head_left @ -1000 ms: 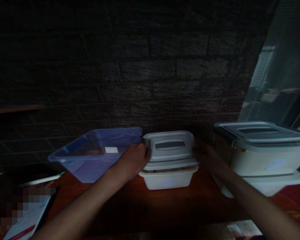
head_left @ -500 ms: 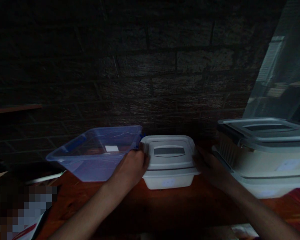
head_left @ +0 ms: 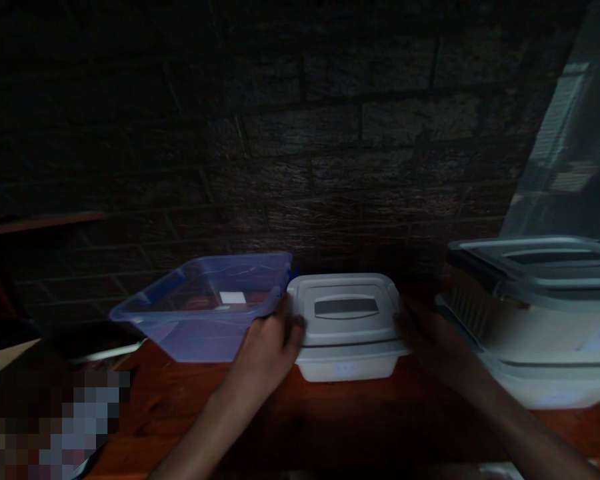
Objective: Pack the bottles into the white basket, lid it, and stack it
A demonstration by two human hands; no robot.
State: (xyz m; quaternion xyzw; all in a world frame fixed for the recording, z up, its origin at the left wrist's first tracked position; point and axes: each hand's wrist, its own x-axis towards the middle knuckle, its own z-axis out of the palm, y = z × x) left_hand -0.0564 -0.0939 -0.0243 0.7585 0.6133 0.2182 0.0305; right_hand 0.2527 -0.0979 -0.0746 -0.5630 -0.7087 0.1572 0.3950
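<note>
A small white plastic food container with a grey-white lid sits on the wooden table in front of me. Its lid, which has a dark panel in the middle, lies flat on top. My left hand grips the left side, thumb on the lid's edge and fingers partly hidden behind the rim. On the opposite side, my right hand holds the right edge; it is dim and somewhat blurred. To the left, close by my left hand, stands an uncovered translucent blue plastic bin with a white label inside.
Larger lidded containers are stacked at the right. A dark brick wall rises behind the table. Books or papers lie at the left, partly pixelated. A window-like pane shows at upper right.
The whole scene has shifted slightly right in view, as my head has turned a little left. Both hands stay at the small container's sides; the left sits slightly lower along its edge.
</note>
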